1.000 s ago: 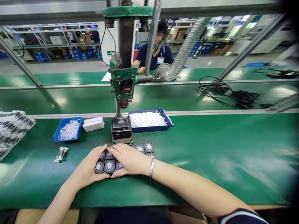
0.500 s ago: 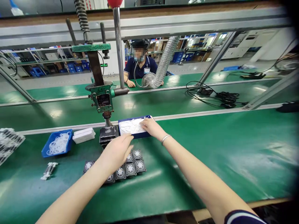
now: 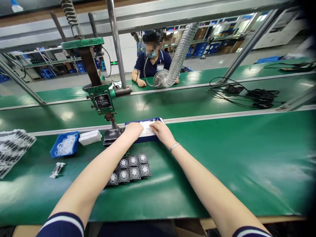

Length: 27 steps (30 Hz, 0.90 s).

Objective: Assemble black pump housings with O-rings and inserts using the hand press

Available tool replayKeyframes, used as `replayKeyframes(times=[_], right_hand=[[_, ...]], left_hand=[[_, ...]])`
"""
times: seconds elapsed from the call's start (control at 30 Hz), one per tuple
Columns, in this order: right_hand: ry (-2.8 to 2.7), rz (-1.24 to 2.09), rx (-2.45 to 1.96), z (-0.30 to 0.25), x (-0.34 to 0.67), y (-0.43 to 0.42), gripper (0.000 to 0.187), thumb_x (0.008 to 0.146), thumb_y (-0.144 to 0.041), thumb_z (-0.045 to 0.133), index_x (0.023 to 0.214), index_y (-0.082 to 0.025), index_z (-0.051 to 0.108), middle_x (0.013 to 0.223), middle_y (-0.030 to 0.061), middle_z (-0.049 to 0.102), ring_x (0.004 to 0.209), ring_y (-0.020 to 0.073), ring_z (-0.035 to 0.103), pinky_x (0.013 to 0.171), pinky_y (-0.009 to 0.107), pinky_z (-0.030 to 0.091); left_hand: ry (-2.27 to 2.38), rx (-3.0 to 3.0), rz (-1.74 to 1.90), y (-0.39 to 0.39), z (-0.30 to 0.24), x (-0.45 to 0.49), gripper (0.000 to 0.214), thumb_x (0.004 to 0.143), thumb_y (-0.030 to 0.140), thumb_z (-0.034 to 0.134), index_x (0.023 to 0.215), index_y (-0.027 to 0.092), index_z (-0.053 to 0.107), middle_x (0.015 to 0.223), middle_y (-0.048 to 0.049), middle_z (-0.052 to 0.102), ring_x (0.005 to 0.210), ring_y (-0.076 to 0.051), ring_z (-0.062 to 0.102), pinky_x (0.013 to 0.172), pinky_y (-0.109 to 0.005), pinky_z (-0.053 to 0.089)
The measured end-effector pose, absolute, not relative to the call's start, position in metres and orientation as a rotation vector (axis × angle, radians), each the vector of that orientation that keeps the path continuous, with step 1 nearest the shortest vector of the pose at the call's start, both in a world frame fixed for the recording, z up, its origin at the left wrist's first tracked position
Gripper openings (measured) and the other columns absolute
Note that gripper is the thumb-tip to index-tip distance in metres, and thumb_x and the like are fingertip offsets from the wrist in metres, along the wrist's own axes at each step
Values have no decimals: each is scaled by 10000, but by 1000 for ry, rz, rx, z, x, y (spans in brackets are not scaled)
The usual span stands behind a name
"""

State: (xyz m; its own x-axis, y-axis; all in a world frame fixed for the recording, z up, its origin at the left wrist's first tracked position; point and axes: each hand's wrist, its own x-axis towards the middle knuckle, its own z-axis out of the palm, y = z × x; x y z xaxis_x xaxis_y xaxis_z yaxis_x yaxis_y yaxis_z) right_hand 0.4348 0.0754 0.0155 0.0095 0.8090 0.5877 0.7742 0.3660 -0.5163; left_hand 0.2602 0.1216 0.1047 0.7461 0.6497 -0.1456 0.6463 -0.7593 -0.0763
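While over green bench [image 3: 222, 158], shelves [image 3: 61, 60] beyond: right fingers [image 3: 155, 127] bunched, left hidden, grip unclear.

Right of the right hand [image 3: 161, 132], the green work surface [image 3: 229, 161] lies open, giving broad room for a sideways pass. Just left of the left hand [image 3: 134, 130], the press base [image 3: 112, 135] blocks the way, the press head [image 3: 101, 100] standing above and behind it. The blue tray [image 3: 149, 139] walls in both hands' fingers, a small gap between them. Nearer the body, the fans [image 3: 134, 171] obstruct the space beside the left forearm; right of them, a passage opens toward the right forearm.
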Motion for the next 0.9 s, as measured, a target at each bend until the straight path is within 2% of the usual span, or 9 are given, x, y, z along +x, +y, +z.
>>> replayKeyframes(times=[0.07,0.17,0.23,0.37,0.5,0.57,0.67,0.83,0.9], right_hand=[[-1667,45,-1385,21,431,70,177,956,-254,494,867,-205,639,893,86,657,875,230,624,851,381,528],[-1504,16,-1381,37,419,50,203,981,-328,486,887,-202,614,868,77,656,816,216,621,812,377,535],[-1459,54,-1353,49,406,30,202,974,-372,531,887,-210,614,854,56,670,777,198,627,775,350,545],[-1597,430,-1173,66,369,-7,165,954,-359,606,892,-217,664,853,25,719,774,181,672,748,304,554],[-1819,646,-1036,62,330,-15,142,982,-282,571,943,-217,691,913,9,742,826,163,692,792,282,540],[-1878,639,-1005,57,316,-11,143,989,-260,561,952,-210,689,920,11,740,841,163,691,794,279,535],[-1941,608,-1015,51,304,-4,135,990,-243,556,956,-208,682,920,17,734,854,169,687,792,283,531],[-1991,607,-1052,52,299,-2,121,991,-235,555,947,-211,665,919,16,725,856,171,680,794,288,528],[-2018,576,-1067,52,298,-2,98,986,-222,565,952,-209,656,915,17,717,854,173,673,790,290,522]], left_hand=[[-1085,-2908,200,114,109,257,281,936,316,634,1147,130,622,1153,-94,650,1008,-218,652,877,-426,558],[-1096,-2880,64,98,121,247,128,944,132,562,994,67,660,1028,-150,676,996,-252,654,872,-423,539],[-1103,-2865,-54,86,133,233,184,935,35,476,945,39,660,991,-202,670,1000,-283,649,861,-424,527],[-1170,-2871,-301,64,146,182,186,961,84,459,977,79,645,987,-155,672,980,-259,640,868,-396,514],[-1610,-3187,-1247,44,130,123,152,945,232,563,1033,157,662,821,-25,657,788,-162,631,767,-297,520],[-1920,-3225,-1767,35,116,100,187,897,294,641,1028,164,675,767,-1,634,713,-128,608,711,-260,511],[-2336,-3083,-2183,22,99,77,236,813,351,747,910,153,665,748,-3,639,681,-112,604,675,-238,503],[-2383,-2925,-2160,15,82,63,247,790,359,771,784,151,638,874,-41,692,836,-143,650,802,-267,517],[-2289,-2940,-2105,16,77,63,236,783,338,771,843,155,635,871,-36,688,841,-151,657,814,-287,528]])
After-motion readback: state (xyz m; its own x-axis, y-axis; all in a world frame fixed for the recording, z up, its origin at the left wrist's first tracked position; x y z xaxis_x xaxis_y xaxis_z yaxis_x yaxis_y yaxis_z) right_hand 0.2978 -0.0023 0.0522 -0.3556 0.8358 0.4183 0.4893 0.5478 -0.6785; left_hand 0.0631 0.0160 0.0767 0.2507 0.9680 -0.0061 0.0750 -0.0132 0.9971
